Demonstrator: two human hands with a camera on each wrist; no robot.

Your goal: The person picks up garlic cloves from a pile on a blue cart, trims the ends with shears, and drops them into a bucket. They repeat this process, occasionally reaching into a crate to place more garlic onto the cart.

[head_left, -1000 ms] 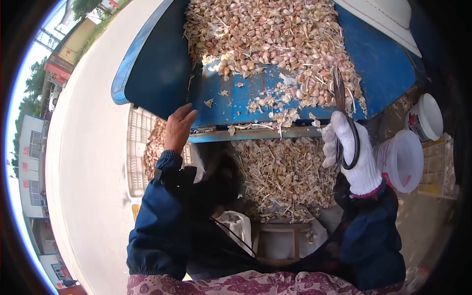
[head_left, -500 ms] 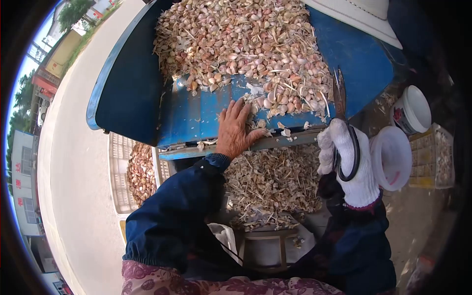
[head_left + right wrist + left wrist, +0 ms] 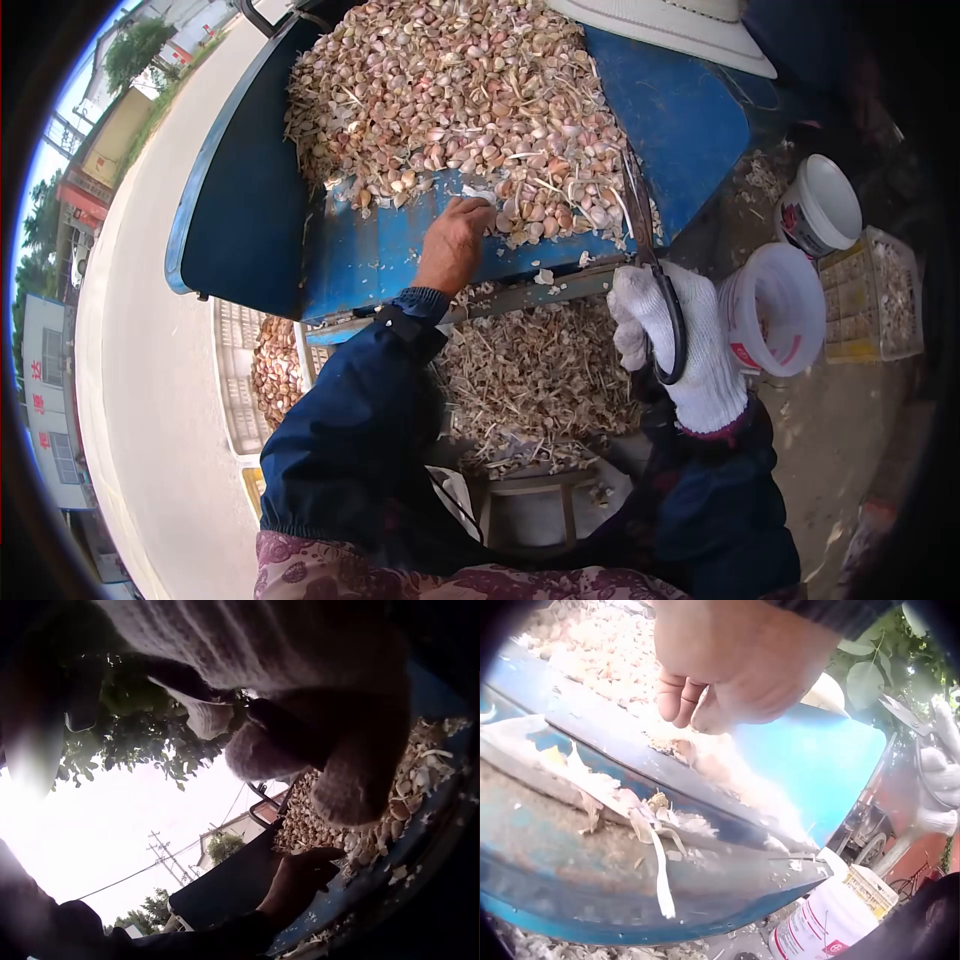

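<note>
The bare left hand (image 3: pixel 452 245) is at the near edge of the garlic clove heap (image 3: pixel 460 110) on the blue metal tray (image 3: pixel 345 240). Its fingers bend down against the cloves; in the left wrist view the left hand (image 3: pixel 735 664) has curled fingertips, and whether they pinch anything cannot be made out. A white-gloved right hand (image 3: pixel 685 340) grips the black handles of scissors (image 3: pixel 640 210), blades pointing up over the tray's right part. Loose skins (image 3: pixel 615 795) lie along the tray's front lip.
Below the tray lies a heap of dry stalks and skins (image 3: pixel 540 380). A white crate (image 3: pixel 237 370) holding cloves stands at left. Two buckets (image 3: pixel 785 310) and a yellow crate (image 3: pixel 850 305) stand at right. A pale hat (image 3: pixel 680 35) is at the tray's upper right.
The left hand came from the tray's left front corner onto the tray, first with fingers spread, now bent at the cloves. The view has shifted; the right hand keeps its grip on the scissors.
</note>
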